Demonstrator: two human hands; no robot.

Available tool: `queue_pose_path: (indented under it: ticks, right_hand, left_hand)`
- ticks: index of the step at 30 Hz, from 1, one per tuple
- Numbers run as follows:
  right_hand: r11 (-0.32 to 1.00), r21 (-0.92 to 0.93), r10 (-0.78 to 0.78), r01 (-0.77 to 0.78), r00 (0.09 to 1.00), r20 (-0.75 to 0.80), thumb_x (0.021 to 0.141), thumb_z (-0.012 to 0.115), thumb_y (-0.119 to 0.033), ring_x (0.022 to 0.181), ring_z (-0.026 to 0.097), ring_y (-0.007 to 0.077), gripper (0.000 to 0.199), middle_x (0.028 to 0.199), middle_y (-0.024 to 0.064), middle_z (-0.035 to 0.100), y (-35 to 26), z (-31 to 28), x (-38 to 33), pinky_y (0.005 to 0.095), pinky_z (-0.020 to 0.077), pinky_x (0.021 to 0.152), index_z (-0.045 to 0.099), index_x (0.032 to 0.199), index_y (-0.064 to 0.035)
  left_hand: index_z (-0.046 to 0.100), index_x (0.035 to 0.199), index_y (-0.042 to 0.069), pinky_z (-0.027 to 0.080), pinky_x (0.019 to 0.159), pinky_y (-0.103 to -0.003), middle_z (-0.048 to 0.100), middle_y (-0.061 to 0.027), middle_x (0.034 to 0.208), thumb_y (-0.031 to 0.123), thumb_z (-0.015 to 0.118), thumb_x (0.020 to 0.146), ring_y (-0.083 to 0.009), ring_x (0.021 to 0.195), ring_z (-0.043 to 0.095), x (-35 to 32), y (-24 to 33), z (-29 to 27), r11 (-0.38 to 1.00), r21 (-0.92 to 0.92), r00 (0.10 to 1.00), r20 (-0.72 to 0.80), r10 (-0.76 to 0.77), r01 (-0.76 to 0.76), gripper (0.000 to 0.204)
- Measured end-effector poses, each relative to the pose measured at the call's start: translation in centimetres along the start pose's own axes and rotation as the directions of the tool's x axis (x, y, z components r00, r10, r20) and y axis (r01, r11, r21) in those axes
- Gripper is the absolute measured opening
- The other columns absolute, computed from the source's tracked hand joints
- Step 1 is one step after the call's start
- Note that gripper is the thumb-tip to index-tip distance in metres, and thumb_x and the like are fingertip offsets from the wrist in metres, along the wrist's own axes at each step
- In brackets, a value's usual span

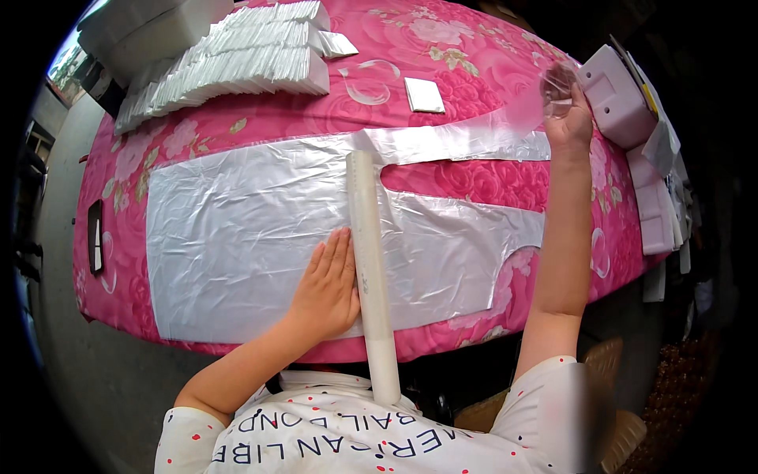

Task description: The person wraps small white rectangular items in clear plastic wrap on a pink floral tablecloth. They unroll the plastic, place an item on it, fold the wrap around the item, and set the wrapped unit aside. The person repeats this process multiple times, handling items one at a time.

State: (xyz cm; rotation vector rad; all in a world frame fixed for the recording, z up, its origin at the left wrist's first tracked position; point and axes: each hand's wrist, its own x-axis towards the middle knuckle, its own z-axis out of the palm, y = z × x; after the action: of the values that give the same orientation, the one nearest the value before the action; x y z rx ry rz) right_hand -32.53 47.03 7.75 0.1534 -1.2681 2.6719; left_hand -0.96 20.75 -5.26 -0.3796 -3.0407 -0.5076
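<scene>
A thin, silvery-white plastic apron [237, 229] lies spread on the table, with a long cut-out at its right side. Across it rests a pale, straight tube [367, 261], its near end close to my shirt. My left hand [328, 280] is flat on the plastic, fingers stretched out along the tube's left side. At the far right, my raised right hand [564, 107] has its fingers curled around thin, see-through plastic film [525, 110]. The film appears to continue from the apron's far strip; their exact join is blurred.
A pink flowered cloth [474, 174] covers the table. Stacks of folded white packets [245, 71] stand far left beside a pale bin [150, 31]. One folded square [424, 95] lies alone. A phone [95, 237] is at the left edge, pale boxes [620, 99] at the right.
</scene>
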Motion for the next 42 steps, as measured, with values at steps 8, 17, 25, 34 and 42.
queue_pose_path:
  ticks: [8, 17, 25, 34, 42]
  right_hand:
    - [0.857, -0.506, 0.399, 0.1, 0.493, 0.773, 0.089, 0.048, -0.013, 0.084, 0.056, 0.0334, 0.025, 0.092, 0.0215, 0.059, 14.0, 21.6, -25.4, 0.0357, 0.043, 0.082, 0.055, 0.107, 0.0016]
    - [0.651, -0.567, 0.518, 0.505, 0.251, 0.818, 0.086, 0.052, -0.018, 0.13, 0.029, 0.0381, 0.043, 0.134, 0.0208, 0.041, 28.7, 22.8, -39.4, 0.0485, 0.0241, 0.105, 0.047, 0.125, -0.0011]
    - [0.728, -0.407, 0.309, 0.552, 0.266, 0.913, 0.077, 0.065, -0.016, 0.127, 0.035, 0.0353, 0.045, 0.129, 0.0169, 0.047, 17.3, 15.1, -33.3, 0.0451, 0.0311, 0.102, 0.053, 0.118, -0.0025]
    - [0.338, -0.61, 0.377, 0.717, 0.49, 0.786, 0.075, 0.066, -0.014, 0.122, 0.043, 0.0319, 0.042, 0.125, 0.0128, 0.052, 6.6, 2.3, -27.9, 0.0414, 0.0372, 0.099, 0.056, 0.115, -0.0028]
    - [0.301, -0.499, 0.528, 0.813, 0.293, 0.797, 0.083, 0.054, -0.032, 0.13, 0.032, 0.0311, 0.05, 0.137, 0.0128, 0.04, 7.2, 1.3, -27.0, 0.0422, 0.0245, 0.107, 0.049, 0.125, -0.0054]
  left_hand:
    - [0.029, 0.131, -0.015, 0.014, 0.11, -0.046, 0.028, -0.0311, 0.139, 0.025, 0.038, 0.085, -0.0404, 0.133, 0.023, -0.7, -0.8, 1.1, 0.999, -0.001, 0.995, -0.09, 0.035, -0.035, 0.062]
    - [0.03, 0.132, -0.013, 0.017, 0.109, -0.046, 0.026, -0.0284, 0.141, 0.023, 0.038, 0.086, -0.0369, 0.134, 0.023, 0.3, -0.9, 3.6, 0.994, 0.074, 0.972, -0.217, 0.092, -0.077, 0.059]
    - [0.031, 0.133, -0.008, 0.018, 0.109, -0.045, 0.025, -0.0251, 0.142, 0.023, 0.044, 0.084, -0.0348, 0.134, 0.023, -0.1, -1.8, 1.8, 0.99, -0.134, 0.957, -0.291, -0.01, -0.031, 0.06]
    - [0.033, 0.132, -0.005, 0.034, 0.101, -0.035, 0.046, -0.0151, 0.127, 0.031, 0.041, 0.093, -0.0239, 0.118, 0.044, 7.1, -5.5, -3.4, -0.218, -0.973, 0.891, 0.159, -0.425, 0.07, 0.054]
    - [0.037, 0.126, -0.007, 0.04, 0.097, -0.032, 0.045, -0.0167, 0.128, 0.027, 0.046, 0.092, -0.0222, 0.116, 0.047, 8.2, -6.0, -3.4, -0.396, -0.892, 0.798, 0.396, -0.454, 0.218, 0.049]
